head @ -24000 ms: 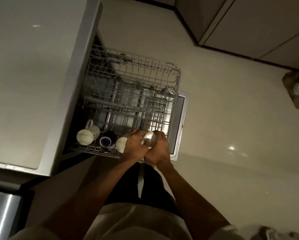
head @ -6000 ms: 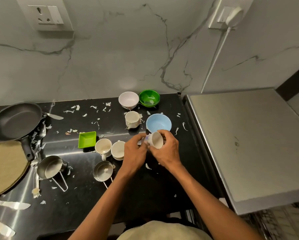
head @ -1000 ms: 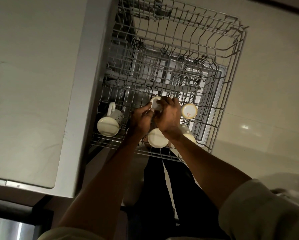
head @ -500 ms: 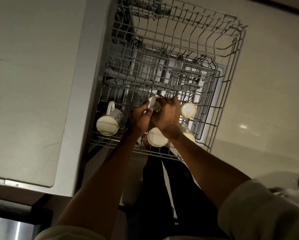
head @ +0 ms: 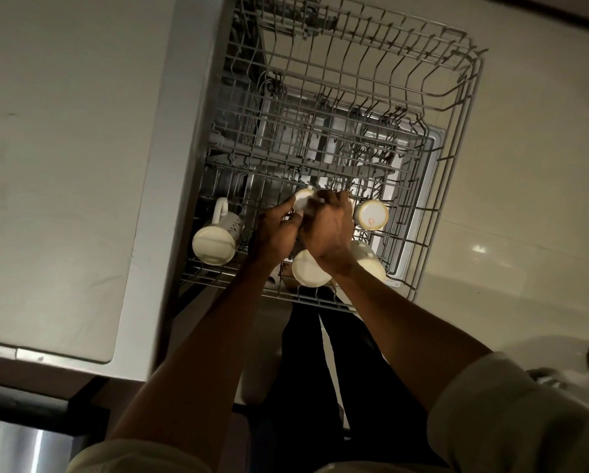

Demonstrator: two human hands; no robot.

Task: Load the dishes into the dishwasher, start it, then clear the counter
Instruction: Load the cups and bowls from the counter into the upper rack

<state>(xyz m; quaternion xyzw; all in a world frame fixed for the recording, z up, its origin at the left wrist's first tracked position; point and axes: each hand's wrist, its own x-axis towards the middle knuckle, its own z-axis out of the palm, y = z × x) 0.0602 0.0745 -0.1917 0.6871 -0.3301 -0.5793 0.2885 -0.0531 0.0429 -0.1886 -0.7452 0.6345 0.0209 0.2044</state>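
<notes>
Change: small cup (head: 302, 201) nudged slightly toward frame top since half a second ago.
Hold: pinched by left hand (head: 275, 233) and right hand (head: 328, 230) fingers.
Relation: upper rack (head: 456, 172) tines directly beneath; mouth faces lower left.

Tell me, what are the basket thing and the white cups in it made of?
The rack looks like thin metal wire with a smooth grey coating: a see-through grid of bent rods. The cups, like the handled mug and the upturned cup, look like glazed ceramic: thick, creamy, faintly shiny. Plastic can't be ruled out in this dim light.
</notes>
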